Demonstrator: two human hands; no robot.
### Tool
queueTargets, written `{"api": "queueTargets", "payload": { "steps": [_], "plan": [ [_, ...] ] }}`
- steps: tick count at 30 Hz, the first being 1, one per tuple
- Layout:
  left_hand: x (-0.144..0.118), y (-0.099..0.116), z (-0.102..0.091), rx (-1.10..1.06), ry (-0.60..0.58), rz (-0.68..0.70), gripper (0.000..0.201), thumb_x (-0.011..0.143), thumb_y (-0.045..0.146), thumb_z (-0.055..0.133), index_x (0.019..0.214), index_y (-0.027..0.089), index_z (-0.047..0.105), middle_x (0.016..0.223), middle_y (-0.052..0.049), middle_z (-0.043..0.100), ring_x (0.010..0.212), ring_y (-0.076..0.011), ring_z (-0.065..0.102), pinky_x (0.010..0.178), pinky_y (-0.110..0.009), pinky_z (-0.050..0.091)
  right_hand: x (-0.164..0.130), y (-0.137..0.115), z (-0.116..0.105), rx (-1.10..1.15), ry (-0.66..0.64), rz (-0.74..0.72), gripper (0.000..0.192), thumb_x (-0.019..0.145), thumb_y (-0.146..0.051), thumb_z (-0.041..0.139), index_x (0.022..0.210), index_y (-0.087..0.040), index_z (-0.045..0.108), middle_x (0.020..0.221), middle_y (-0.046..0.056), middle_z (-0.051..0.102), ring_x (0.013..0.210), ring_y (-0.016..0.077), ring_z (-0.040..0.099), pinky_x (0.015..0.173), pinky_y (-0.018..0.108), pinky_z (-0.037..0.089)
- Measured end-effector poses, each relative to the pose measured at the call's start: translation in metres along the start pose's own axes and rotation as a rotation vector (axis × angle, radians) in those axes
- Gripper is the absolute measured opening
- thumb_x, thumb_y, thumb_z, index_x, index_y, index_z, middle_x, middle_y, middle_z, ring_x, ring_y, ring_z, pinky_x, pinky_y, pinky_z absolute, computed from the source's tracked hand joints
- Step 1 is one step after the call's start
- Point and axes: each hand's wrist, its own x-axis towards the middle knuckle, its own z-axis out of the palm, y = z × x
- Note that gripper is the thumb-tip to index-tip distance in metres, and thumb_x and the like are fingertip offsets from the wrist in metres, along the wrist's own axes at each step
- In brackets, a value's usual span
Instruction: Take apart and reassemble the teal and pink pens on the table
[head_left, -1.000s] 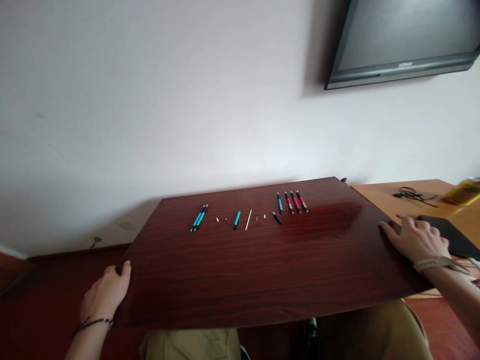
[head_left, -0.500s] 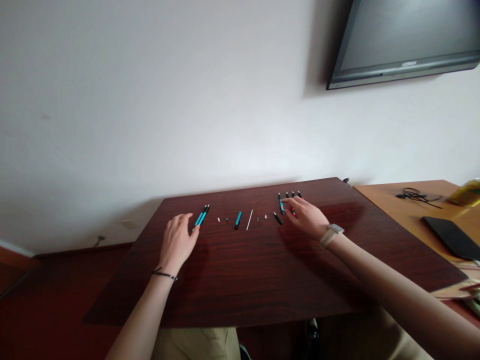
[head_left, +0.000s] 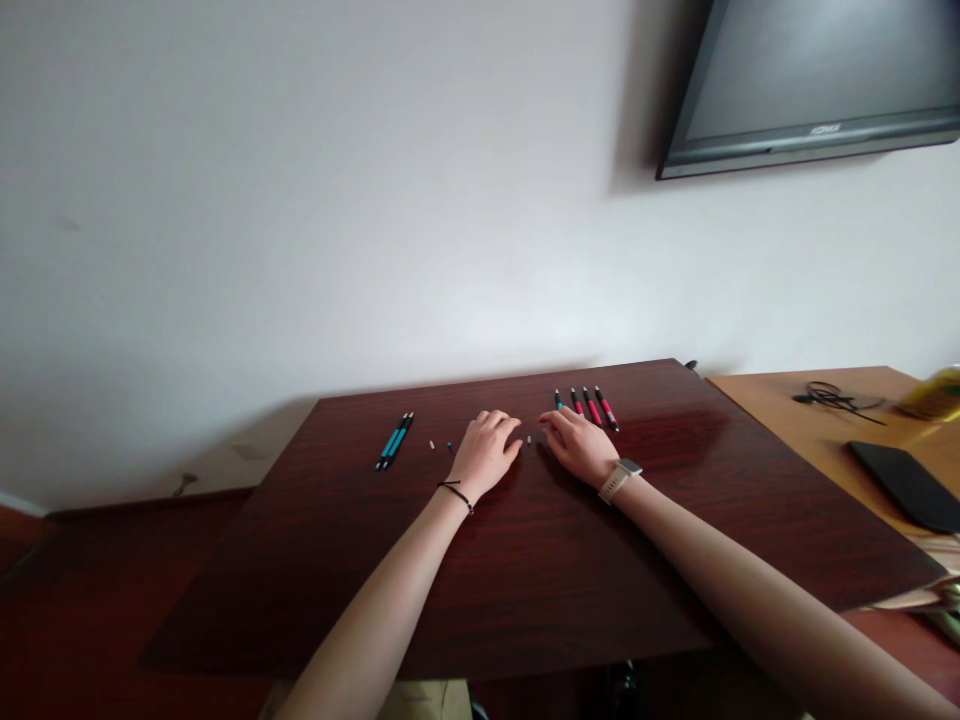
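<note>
Your glossy dark wood-grain board (head_left: 525, 540) carries slim plastic pens: 2 teal pens (head_left: 395, 440) at the left, 3 red pens (head_left: 592, 406) at the right, and tiny loose pen parts (head_left: 440, 445) between. Your left hand (head_left: 486, 455) lies palm down, fingers loosely curled over the middle parts. Your right hand (head_left: 579, 445) rests just beside it, fingers bent on the board; whether either pinches anything, you cannot tell.

Table (head_left: 525, 560): dark red-brown wood grain, glossy. Laid on it near the far edge: two teal pens (head_left: 394, 440) side by side at left; two small loose parts (head_left: 440, 445) just right of them; four pens (head_left: 587, 405), one teal and three red, set in a row at right.
</note>
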Motion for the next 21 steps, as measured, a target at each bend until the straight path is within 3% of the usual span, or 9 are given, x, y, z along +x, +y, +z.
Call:
{"api": "queueTargets", "payload": {
  "steps": [4, 11, 15, 21],
  "plan": [
    [-0.004, 0.005, 0.009, -0.010, 0.020, 0.079, 0.033, 0.105, 0.027, 0.061, 0.137, 0.026, 0.068, 0.136, -0.008, 0.069, 0.127, -0.0266, 0.059, 0.109, -0.045, 0.048, 0.002, -0.002, -0.001, 0.037, -0.015, 0.039, 0.024, 0.106, -0.024, 0.057, 0.127, -0.023, 0.068, 0.115, 0.010, 0.071, 0.100, 0.0235, 0.070, 0.086, 0.032, 0.053],
    [-0.010, 0.007, 0.017, -0.013, -0.011, 0.143, 0.030, 0.109, 0.023, 0.054, 0.132, 0.028, 0.071, 0.139, -0.005, 0.072, 0.130, -0.0245, 0.059, 0.110, -0.045, 0.045, 0.000, 0.002, 0.002, 0.001, -0.073, 0.110, 0.033, 0.101, -0.021, 0.062, 0.134, -0.022, 0.066, 0.122, 0.012, 0.071, 0.107, 0.0270, 0.070, 0.093, 0.036, 0.054],
    [-0.010, 0.008, 0.020, -0.009, -0.023, 0.171, 0.027, 0.109, 0.023, 0.053, 0.126, 0.027, 0.074, 0.133, -0.005, 0.075, 0.125, -0.0248, 0.061, 0.107, -0.046, 0.044, -0.002, 0.004, 0.004, 0.024, -0.102, 0.114, 0.032, 0.100, -0.019, 0.062, 0.132, -0.019, 0.067, 0.121, 0.013, 0.072, 0.107, 0.0276, 0.070, 0.097, 0.037, 0.053],
    [-0.012, 0.008, 0.020, -0.028, -0.025, 0.181, 0.021, 0.107, 0.020, 0.057, 0.112, 0.025, 0.077, 0.119, -0.005, 0.078, 0.114, -0.0243, 0.064, 0.103, -0.045, 0.045, -0.002, 0.004, 0.005, 0.092, -0.054, 0.121, 0.029, 0.099, -0.020, 0.063, 0.126, -0.022, 0.070, 0.113, 0.011, 0.073, 0.100, 0.0263, 0.071, 0.090, 0.037, 0.055]
  ]
}}
